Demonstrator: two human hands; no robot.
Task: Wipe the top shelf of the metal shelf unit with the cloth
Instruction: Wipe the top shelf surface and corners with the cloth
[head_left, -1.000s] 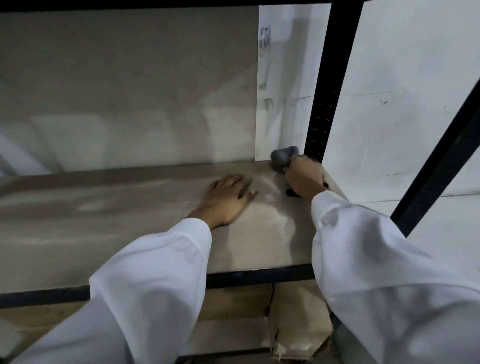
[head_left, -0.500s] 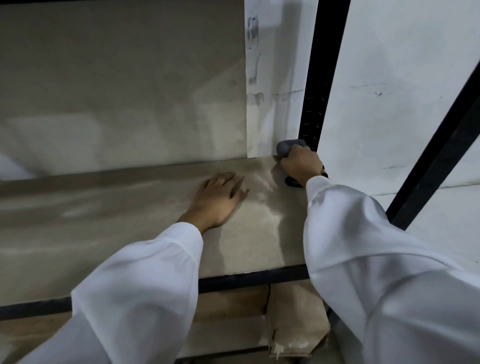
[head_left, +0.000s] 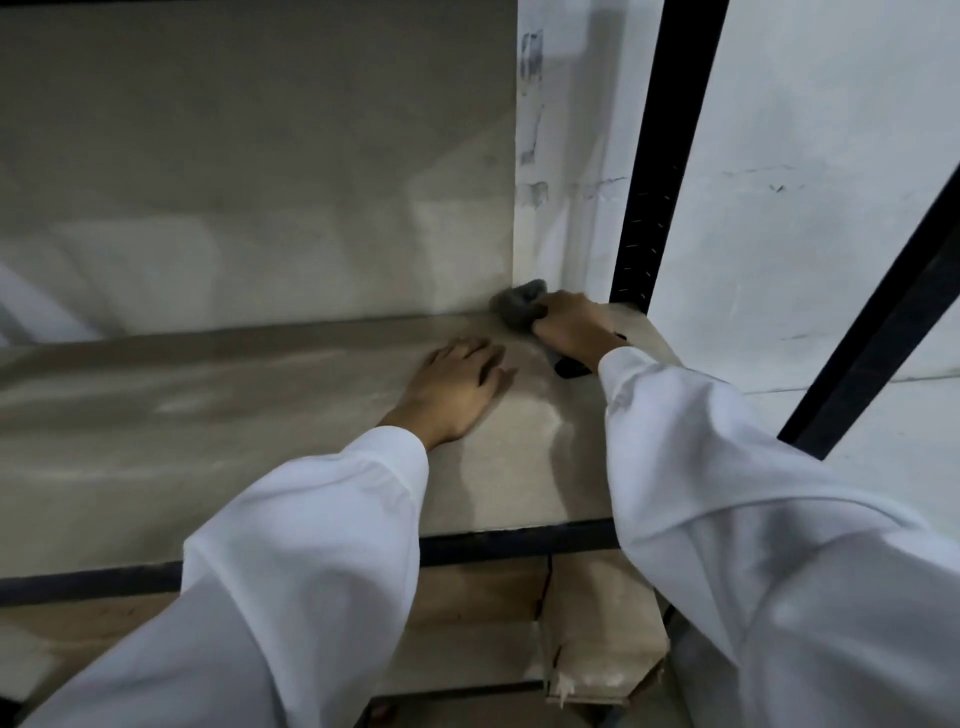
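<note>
Cloth (head_left: 519, 305), gripped in your right hand (head_left: 574, 327), has slid left from the black post (head_left: 655, 208) along the back edge of the top shelf (head_left: 208, 415), your left hand (head_left: 452, 387) still flat and straight-fingered beside it, so the corner looks done.

The cloth (head_left: 519, 304) is dark grey, bunched into a small wad; I grip it in my right hand (head_left: 571, 327), pressed down on the far right corner of the top shelf (head_left: 208, 441), close to the black upright post (head_left: 654, 182) of the shelf unit; part of the wad bulges out past my fingers to the left. The shelf is a flat, pale beige board, level, marked with lighter streaks and smears; a black metal rail (head_left: 519, 543) edges its front; my left hand (head_left: 457, 384) rests flat on the board, fingers straight, near the cloth but apart from it.
</note>
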